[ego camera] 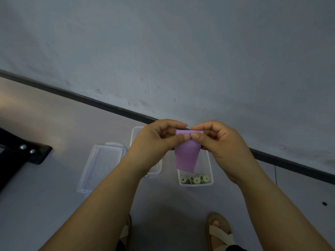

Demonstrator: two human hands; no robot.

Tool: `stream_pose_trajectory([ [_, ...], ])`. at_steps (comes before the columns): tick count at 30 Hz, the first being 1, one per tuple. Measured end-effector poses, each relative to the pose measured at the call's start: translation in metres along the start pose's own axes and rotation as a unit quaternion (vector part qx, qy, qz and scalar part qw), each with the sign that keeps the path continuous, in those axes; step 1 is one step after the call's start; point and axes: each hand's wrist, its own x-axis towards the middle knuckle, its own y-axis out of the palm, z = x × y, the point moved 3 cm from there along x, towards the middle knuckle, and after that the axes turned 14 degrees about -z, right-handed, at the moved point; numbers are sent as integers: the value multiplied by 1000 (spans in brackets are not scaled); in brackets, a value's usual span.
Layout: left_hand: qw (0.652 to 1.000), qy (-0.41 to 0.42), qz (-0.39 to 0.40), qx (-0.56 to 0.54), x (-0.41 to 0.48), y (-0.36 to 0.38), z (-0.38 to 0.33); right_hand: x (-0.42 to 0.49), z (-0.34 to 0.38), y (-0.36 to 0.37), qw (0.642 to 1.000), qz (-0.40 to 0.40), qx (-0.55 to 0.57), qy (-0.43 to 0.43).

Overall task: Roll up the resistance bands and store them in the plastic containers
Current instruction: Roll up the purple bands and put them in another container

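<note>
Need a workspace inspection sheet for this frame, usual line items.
Surface: grey floor, smooth.
Job's things: purple band held up, top edge started into a roll; green rolls in the right container; middle container partly hidden by the left hand; clear blue-clipped lid or box lies left.
Clutter: black object with two screws, left edge.
Grippers: left hand and right hand both pinch the band's top edge.
Cables: thin dark line on the floor at right; cannot tell if it is a cable.
Surroundings: scuffed grey wall, dark baseboard, sandalled feet.

1 purple band (186, 156), perhaps 3 containers (196, 184)
</note>
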Motion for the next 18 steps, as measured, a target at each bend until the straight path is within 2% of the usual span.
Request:
stream_pose_trajectory([
  [10,999,22,-11,24,1,-2,2,-1,3,1,998,0,-34,-51],
  [18,999,42,-15,9,2,-3,-1,0,-2,2,1000,9,-15,11],
])
